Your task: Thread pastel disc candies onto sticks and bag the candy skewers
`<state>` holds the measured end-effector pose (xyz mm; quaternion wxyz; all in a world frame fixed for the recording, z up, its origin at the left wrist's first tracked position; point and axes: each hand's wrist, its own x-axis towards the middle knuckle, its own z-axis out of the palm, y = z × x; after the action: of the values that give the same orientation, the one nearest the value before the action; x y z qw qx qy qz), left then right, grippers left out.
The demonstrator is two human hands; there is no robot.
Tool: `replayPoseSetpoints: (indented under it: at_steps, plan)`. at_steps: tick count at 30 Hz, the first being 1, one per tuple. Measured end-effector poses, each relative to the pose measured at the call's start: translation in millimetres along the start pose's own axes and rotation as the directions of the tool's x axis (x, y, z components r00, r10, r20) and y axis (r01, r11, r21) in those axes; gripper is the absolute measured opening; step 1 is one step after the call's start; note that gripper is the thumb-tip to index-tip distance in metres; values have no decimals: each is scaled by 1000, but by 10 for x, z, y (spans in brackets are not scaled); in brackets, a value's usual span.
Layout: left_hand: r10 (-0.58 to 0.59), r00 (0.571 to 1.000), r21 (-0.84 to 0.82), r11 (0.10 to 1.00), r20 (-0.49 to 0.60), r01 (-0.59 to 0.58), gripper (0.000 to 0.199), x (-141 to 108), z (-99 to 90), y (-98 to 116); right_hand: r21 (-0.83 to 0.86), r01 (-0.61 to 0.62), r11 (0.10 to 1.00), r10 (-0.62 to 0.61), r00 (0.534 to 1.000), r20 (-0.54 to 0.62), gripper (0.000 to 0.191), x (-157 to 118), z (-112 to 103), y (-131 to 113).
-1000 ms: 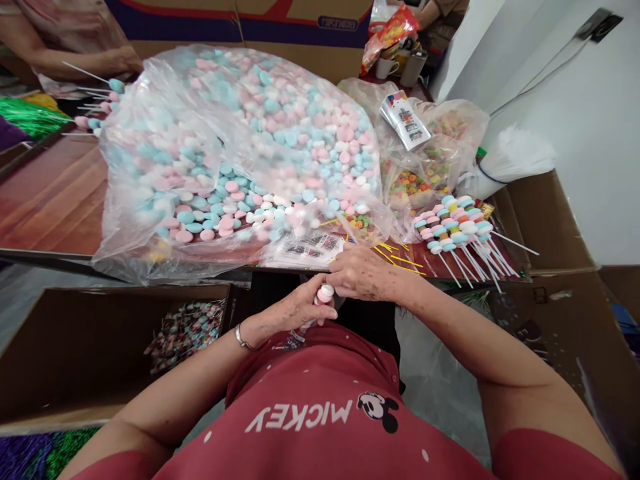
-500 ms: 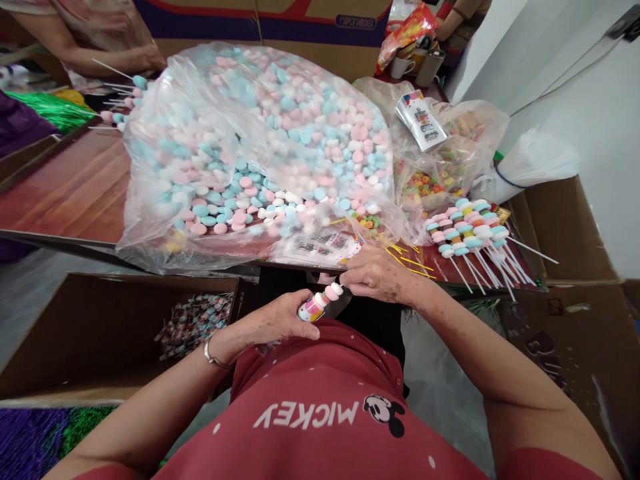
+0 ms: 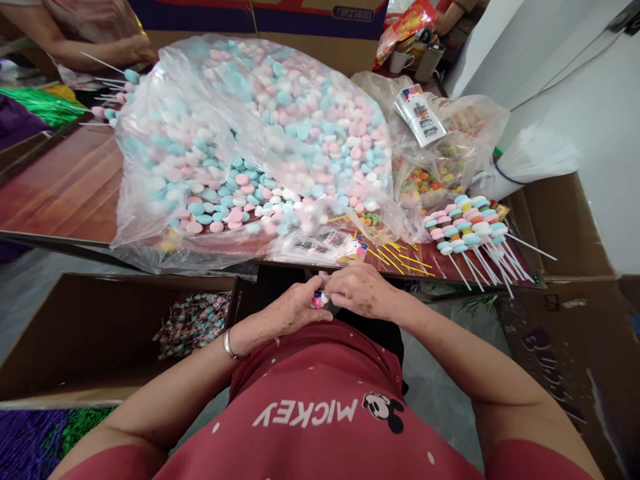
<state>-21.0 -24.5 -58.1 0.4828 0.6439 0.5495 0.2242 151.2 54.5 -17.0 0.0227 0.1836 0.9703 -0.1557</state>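
The left hand (image 3: 300, 305) has its fingers closed around a candy stick (image 3: 325, 299) partly covered by a printed sleeve (image 3: 317, 302); the right hand's (image 3: 363, 290) fingers are bent together at its top, their exact grip hidden. Unsleeved sticks (image 3: 467, 228) remain on the tabletop (image 3: 60, 190), right of a big candy bag (image 3: 260, 127). Many finished-looking sticks (image 3: 193, 325) lie in a box (image 3: 95, 340) below, and a pale wall (image 3: 605, 140) stands right.

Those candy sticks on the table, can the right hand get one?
Probably yes: the candy sticks lie close by, with only thin yellow strips between. But the right hand is busy with white candy in the left hand.
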Motion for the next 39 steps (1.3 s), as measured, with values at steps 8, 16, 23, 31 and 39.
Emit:
replayPoseSetpoints:
  at_steps: [8,16,23,31,39]
  plan:
    - [25,999,-25,999,-24,-25,47,36,-106,55,-8,102,995,-102,989,-106,23,20,-43,222]
    - [-76,916,-120,984,394,133,39,-83,-447,-40,-232,265,936,-301,944,-137,27,-53,-221,269]
    - [29,927,-288,954,373,86,42,-2,-375,-111,-228,262,938,-304,936,-175,26,-50,-162,243]
    - [-15,839,-153,981,544,117,37,-3,-492,-110,-226,251,941,-280,954,-107,26,-84,-266,298]
    - [-16,937,-301,945,348,127,44,21,-360,-138,-105,169,980,-184,972,-149,23,-81,-180,266]
